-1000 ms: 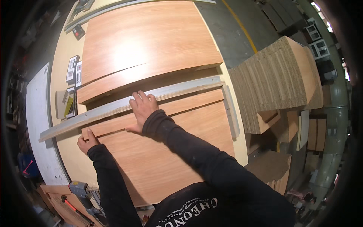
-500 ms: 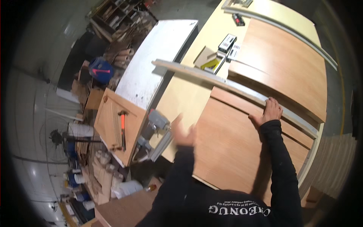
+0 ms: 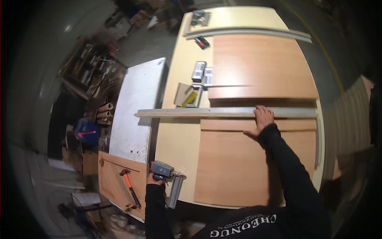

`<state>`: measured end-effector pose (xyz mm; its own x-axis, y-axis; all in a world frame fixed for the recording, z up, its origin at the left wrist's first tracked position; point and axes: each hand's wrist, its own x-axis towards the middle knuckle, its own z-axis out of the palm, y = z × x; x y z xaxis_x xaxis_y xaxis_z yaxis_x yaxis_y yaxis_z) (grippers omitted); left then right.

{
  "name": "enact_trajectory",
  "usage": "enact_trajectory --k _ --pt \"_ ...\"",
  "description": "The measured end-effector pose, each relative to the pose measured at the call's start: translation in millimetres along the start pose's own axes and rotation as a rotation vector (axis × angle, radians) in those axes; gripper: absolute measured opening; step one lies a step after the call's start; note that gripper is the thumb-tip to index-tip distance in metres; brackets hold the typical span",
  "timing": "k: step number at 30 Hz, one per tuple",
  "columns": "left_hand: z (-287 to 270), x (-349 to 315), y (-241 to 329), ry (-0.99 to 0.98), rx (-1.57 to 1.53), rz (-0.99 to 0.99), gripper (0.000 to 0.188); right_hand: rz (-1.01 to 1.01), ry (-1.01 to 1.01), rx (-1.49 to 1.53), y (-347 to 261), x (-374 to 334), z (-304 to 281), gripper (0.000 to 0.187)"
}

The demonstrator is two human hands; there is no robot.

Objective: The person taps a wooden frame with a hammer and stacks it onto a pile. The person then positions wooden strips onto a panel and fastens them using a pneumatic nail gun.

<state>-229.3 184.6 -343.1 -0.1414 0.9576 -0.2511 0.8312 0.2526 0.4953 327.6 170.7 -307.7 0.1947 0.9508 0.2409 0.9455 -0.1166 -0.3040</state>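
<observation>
In my left hand [image 3: 152,180] is a grey nail gun [image 3: 162,169], its handle wrapped by my fingers beside the table's near left corner. My right hand [image 3: 264,118] holds a long grey-topped strip [image 3: 199,112], with fingertips at its far edge and the thumb spread toward the near panel. That strip lies across the table, its left end reaching over the white board. On the near side is a wood-grain panel [image 3: 232,167] with a narrow ledge along its far edge. Beyond the strip lies a second wood-grain panel [image 3: 262,63].
Small boxes [image 3: 199,71], an opened carton [image 3: 184,94] and a black-and-red item [image 3: 202,42] sit on the pale table [image 3: 175,139]. Another strip [image 3: 250,32] crosses its far end. On the left, a hammer [image 3: 130,187] rests on a wooden door [image 3: 111,171] beside a white board [image 3: 133,103].
My left hand has moved left and taken hold of the nail gun. My right hand stays on the strip. The view has turned, so the strip now appears nearly level.
</observation>
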Motion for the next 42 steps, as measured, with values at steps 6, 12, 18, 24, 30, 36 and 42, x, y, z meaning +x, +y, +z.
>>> enact_trajectory --k 6,12,18,24,30,36,42 --pt "-28.6 -32.0 105.4 -0.416 -0.307 0.101 0.045 0.008 0.021 -0.033 3.7 6.4 -2.9 0.08" --pt "-22.4 -24.7 113.5 -0.612 -0.166 -0.196 0.048 0.023 -0.04 -0.028 15.2 3.5 3.4 0.078" --pt "-48.0 -3.2 209.8 -0.896 -0.27 0.084 0.038 0.025 -0.042 -0.032 18.5 -3.1 7.5 0.077" --pt "-13.9 50.4 312.4 -0.959 0.118 0.338 0.034 0.065 -0.069 -0.039 17.9 -4.0 11.6 0.077" --pt "33.7 63.7 353.2 -0.773 0.194 0.439 0.036 0.055 -0.059 -0.003 20.7 -2.0 17.1 0.079" --pt "45.8 64.3 361.3 -0.789 0.197 0.354 0.044 0.06 -0.074 -0.012 23.1 -2.7 15.5 0.079" --pt "49.4 64.8 366.6 -0.742 0.402 0.41 0.038 0.068 -0.06 -0.057 21.0 -2.2 18.8 0.079"
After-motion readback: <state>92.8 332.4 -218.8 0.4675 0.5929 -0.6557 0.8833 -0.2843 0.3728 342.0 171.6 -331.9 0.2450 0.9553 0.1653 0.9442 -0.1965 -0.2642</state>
